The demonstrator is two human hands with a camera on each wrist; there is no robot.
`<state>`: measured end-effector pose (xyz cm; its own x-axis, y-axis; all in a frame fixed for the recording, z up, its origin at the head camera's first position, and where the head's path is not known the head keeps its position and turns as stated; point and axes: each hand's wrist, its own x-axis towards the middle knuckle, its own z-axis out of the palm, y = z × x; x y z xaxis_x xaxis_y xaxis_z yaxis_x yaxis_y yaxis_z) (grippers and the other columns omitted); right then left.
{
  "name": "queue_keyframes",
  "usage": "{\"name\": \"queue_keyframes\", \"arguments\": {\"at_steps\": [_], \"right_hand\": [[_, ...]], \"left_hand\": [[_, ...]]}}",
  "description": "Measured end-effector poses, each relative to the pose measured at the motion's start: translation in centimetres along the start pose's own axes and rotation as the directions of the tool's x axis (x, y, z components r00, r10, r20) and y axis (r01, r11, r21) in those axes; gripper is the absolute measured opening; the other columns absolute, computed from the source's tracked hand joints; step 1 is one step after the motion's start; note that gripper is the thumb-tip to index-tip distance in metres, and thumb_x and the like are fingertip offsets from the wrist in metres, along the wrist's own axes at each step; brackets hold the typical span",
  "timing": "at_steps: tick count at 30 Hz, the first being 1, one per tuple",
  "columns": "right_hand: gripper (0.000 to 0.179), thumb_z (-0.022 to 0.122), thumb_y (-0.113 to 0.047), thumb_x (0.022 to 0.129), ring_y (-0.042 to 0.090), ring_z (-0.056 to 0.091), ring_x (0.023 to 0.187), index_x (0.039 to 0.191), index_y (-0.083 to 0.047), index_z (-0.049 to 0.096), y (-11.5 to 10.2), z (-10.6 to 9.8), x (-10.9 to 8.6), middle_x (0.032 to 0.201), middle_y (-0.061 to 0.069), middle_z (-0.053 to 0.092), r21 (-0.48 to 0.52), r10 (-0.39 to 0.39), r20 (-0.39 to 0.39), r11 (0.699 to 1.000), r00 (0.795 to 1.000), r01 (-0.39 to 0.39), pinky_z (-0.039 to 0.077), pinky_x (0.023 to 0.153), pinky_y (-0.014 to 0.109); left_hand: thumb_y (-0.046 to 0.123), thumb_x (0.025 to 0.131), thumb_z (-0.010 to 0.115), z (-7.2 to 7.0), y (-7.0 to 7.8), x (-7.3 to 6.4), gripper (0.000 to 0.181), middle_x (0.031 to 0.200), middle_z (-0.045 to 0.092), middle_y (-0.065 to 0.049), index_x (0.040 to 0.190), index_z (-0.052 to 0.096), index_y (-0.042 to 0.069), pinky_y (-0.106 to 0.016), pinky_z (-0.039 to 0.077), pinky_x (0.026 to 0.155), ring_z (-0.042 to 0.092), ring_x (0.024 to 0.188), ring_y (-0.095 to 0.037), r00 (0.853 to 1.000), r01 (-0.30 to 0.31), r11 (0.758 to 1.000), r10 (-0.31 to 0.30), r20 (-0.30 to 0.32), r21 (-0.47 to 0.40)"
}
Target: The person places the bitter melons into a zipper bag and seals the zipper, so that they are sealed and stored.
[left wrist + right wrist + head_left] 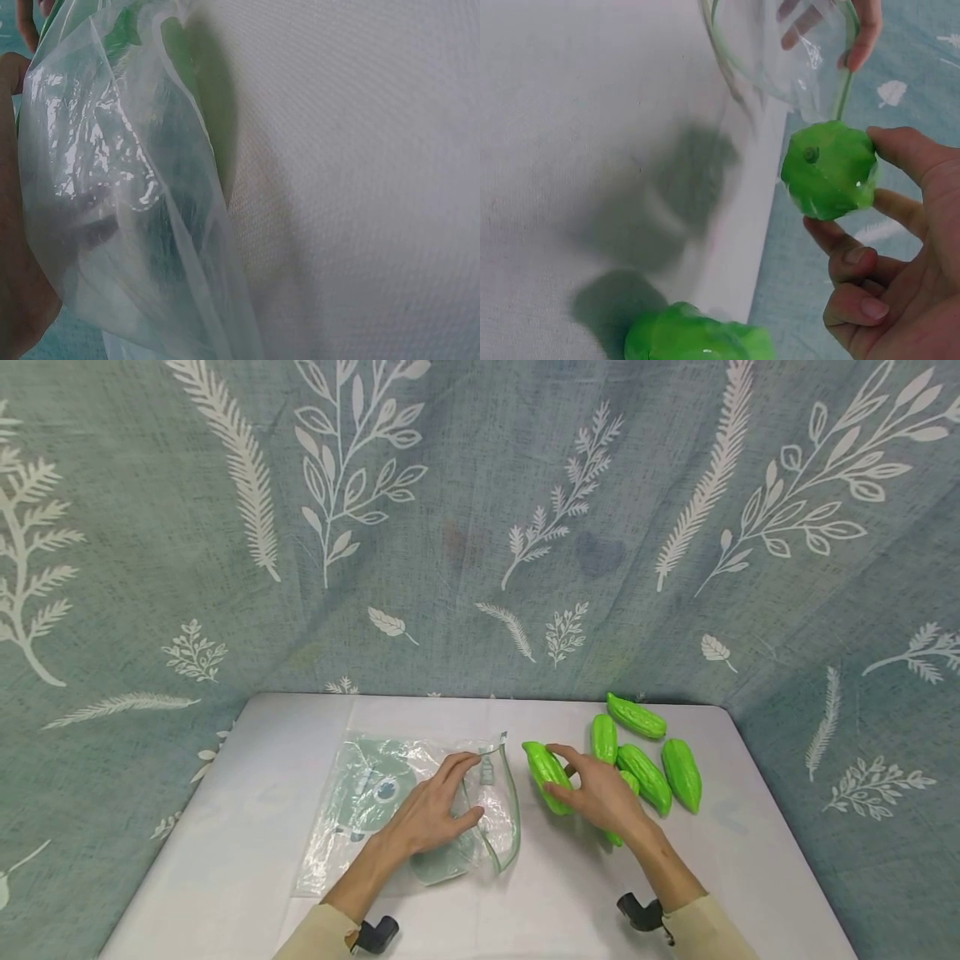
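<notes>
The right hand (607, 795) pinches a green gourd (542, 767) between thumb and fingers, lifted off the white table (225, 868), just beyond the clear bag's mouth at three o'clock. The left hand (437, 810) is at the clear bag (375, 802), thumb and fingers spread apart by its green rim; whether it grips the plastic I cannot tell. Loose gourds (682, 777) lie from twelve to three o'clock of the right hand.

Curtained booth — leaf-print cloth (480, 510), white table (555, 893)
</notes>
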<state>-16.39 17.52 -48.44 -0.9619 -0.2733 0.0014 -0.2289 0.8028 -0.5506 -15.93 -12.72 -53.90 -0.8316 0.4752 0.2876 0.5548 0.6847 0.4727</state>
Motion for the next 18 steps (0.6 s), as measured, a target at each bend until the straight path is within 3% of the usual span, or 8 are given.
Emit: {"name": "queue_keyframes", "arguments": {"at_steps": [9,18], "right_hand": [[0.066,0.073,-0.048,0.089,0.018,0.064,0.085,0.148,-0.029,0.051,-0.7,0.3,-0.1,0.11,0.006,0.071,0.026,-0.041,0.014,0.999,0.999,0.04,0.051,0.063,0.031],[0.064,0.072,-0.049,0.089,0.015,0.062,0.08,0.147,-0.03,0.051,-1.2,0.9,-0.2,0.109,0.003,0.07,0.054,-0.068,0.015,0.996,0.998,0.067,0.05,0.062,0.03]], "left_hand": [[0.042,0.089,0.069,0.0,0.0,0.1,0.077,0.153,0.036,0.007,0.154,0.036,0.019,-0.025,0.05,0.065,0.056,0.084,-0.013,1.0,-0.001,1.0,0.001,0.004,0.004],[0.042,0.088,0.069,0.0,0.0,0.1,0.078,0.153,0.036,0.005,0.155,0.036,0.019,-0.025,0.05,0.064,0.054,0.079,-0.012,1.0,-0.009,1.0,0.009,-0.005,0.007]]}}
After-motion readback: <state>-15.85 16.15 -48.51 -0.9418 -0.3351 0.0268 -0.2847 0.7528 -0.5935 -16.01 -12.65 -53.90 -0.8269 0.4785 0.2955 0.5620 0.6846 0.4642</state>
